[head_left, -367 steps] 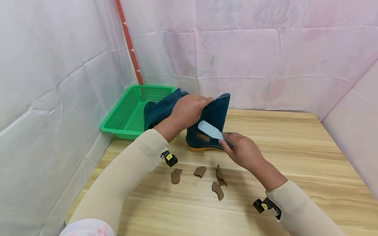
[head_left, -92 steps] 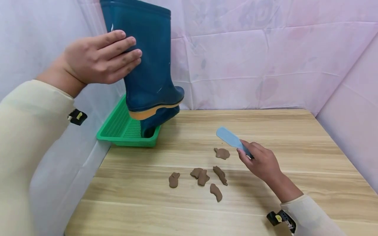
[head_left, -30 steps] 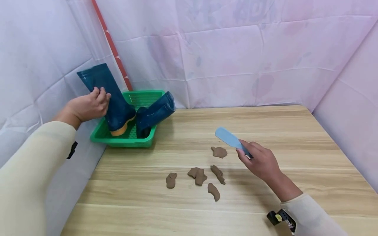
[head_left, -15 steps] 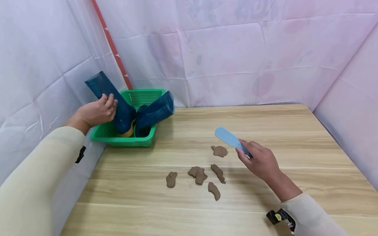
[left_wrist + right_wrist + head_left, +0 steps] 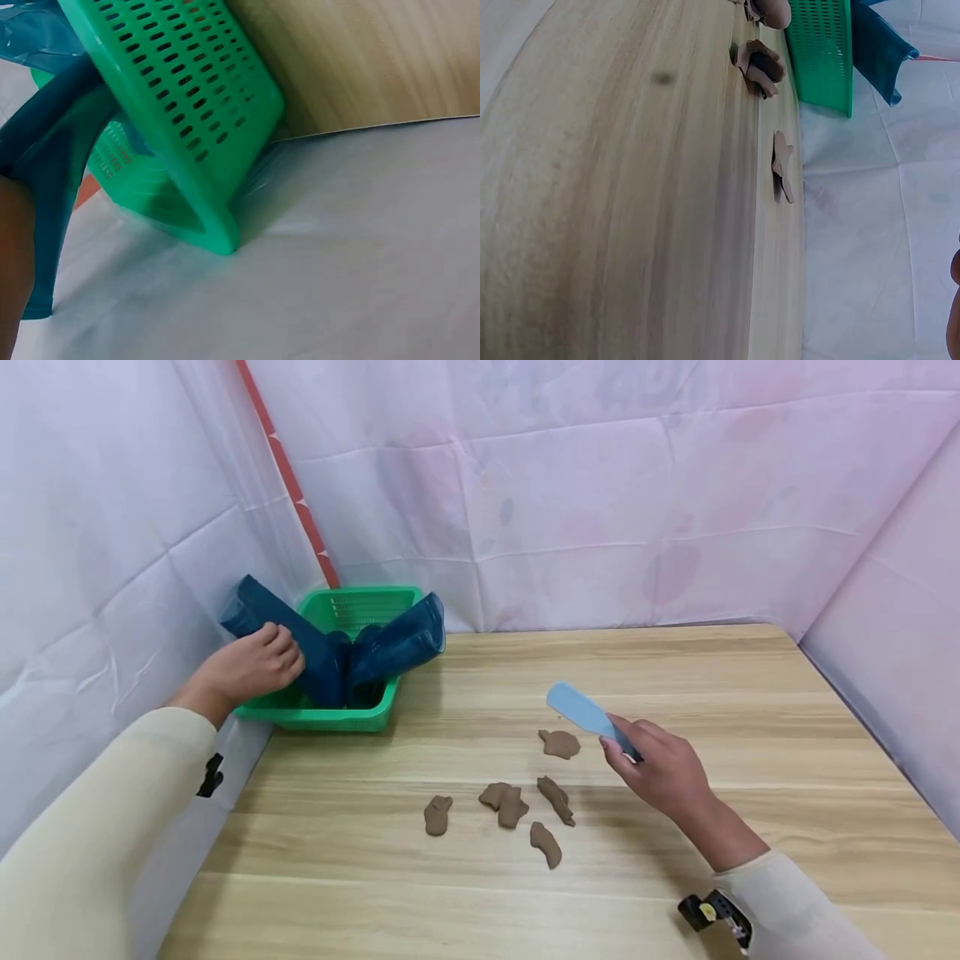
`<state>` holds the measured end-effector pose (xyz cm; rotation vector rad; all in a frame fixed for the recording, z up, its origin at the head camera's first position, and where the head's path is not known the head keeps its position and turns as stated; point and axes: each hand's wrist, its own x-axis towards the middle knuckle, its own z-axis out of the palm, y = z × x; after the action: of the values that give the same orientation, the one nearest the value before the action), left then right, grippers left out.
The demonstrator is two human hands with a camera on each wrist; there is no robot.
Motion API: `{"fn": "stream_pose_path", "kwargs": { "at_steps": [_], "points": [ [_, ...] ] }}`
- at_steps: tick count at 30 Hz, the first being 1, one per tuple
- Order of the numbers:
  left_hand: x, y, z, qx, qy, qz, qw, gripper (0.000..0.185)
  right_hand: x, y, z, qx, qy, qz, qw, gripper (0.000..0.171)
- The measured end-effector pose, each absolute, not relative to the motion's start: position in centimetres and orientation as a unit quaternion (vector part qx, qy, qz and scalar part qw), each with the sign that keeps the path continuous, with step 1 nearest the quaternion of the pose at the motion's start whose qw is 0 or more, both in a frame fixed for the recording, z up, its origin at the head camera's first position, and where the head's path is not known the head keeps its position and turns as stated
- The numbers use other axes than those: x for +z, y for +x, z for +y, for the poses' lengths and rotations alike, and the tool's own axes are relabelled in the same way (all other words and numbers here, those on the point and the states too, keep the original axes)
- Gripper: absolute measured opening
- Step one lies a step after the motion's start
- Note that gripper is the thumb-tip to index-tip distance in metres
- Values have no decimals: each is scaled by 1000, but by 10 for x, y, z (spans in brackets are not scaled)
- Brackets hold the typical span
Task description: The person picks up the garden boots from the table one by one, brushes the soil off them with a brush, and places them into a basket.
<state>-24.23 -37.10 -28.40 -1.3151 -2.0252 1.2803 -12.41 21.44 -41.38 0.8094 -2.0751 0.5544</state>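
Note:
My left hand (image 5: 279, 653) grips the shaft of a dark blue rubber boot (image 5: 315, 647) that lies tilted in the green basket (image 5: 352, 720), its top sticking out over the left rim. The second blue boot (image 5: 397, 642) lies beside it, leaning right. In the left wrist view the boot shaft (image 5: 52, 150) runs past the basket wall (image 5: 187, 112). My right hand (image 5: 617, 739) holds a light blue scraper (image 5: 579, 710) just above the table. Several brown mud pieces (image 5: 558, 743) lie below and left of it, and show again as mud pieces (image 5: 761, 64) in the right wrist view.
The wooden table (image 5: 675, 677) stands in a corner of white sheeted walls. The basket sits at its back left corner, by a red pole (image 5: 285, 477). Bare wood stretches to the right and front of the mud pieces.
My left hand has lowered the boot from over the table into the basket and tipped it down to the left. The right hand and scraper have hardly moved.

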Motion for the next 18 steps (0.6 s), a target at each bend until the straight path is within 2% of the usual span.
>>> {"fn": "stream_pose_path", "kwargs": {
  "at_steps": [15, 18],
  "points": [
    [-306, -216, -381, 378, -351, -842, 157, 27, -419, -124, 215, 224, 319, -826, 407, 55],
    [-309, -211, -376, 373, -315, -862, 140, 32, -419, -124, 215, 223, 319, -828, 403, 55]
  ]
}}
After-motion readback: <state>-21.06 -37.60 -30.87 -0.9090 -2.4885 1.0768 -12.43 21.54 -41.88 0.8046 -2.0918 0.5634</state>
